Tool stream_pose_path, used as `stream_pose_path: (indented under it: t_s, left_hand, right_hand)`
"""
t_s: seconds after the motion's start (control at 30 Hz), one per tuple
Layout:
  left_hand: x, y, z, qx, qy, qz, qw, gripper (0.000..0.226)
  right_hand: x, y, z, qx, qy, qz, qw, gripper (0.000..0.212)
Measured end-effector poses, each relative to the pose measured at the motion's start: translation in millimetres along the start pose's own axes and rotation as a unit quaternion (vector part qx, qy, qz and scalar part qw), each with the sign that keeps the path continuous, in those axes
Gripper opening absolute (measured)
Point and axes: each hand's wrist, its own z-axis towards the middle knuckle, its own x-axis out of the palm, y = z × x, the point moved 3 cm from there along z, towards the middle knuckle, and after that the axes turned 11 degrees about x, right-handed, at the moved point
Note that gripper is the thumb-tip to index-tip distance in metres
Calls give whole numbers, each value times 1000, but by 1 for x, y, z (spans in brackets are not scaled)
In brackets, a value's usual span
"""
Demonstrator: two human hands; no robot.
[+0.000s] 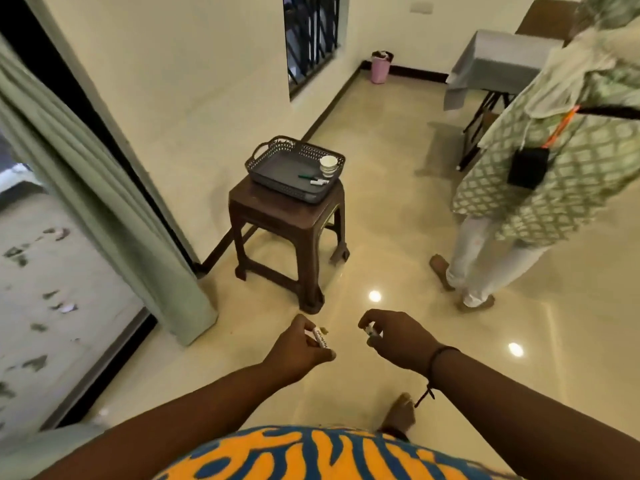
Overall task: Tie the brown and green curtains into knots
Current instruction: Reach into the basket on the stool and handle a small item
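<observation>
1. Green curtain (104, 202) hangs loose and unknotted at the left doorway; no brown curtain in view. Judged: tying not begun.
2. Next: free both hands, perhaps into the tray (277, 168), then gather the curtain.
3. Left hand (299, 344) pinches a marker (321, 340); right hand (391, 336) pinches a small cap-like piece (370, 330). Forearms extended, hands apart.

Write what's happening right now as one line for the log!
left hand: pinches marker | right hand: pinches small cap | green curtain: hangs loose, unknotted | tray: on brown stool
</observation>
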Motion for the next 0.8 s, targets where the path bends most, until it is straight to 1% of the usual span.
stream_pose_path:
  t_s: [0.17, 0.3, 0.43, 0.53, 0.67, 0.8]
  left_hand:
    - [22, -27, 98, -38, -65, -15, 997, 47]
    - [27, -47, 149, -68, -121, -53, 989, 45]
    - [17, -54, 188, -88, -163, -87, 979, 44]
    - [4, -43, 217, -112, -190, -94, 971, 44]
    - [-28, -31, 271, -134, -211, -94, 964, 46]
    - [-69, -42, 338, -130, -227, -123, 957, 46]
  right_hand:
    - [-60, -34, 108, -33, 52, -42, 997, 28]
    - [-112, -41, 182, -46, 69, -69, 994, 27]
    - [-141, -27, 247, -69, 90, -107, 988, 28]
    - [-156, -9, 292, -90, 87, -133, 983, 30]
    - [-173, 16, 352, -105, 96, -141, 980, 30]
    - [-203, 36, 406, -98, 100, -201, 969, 30]
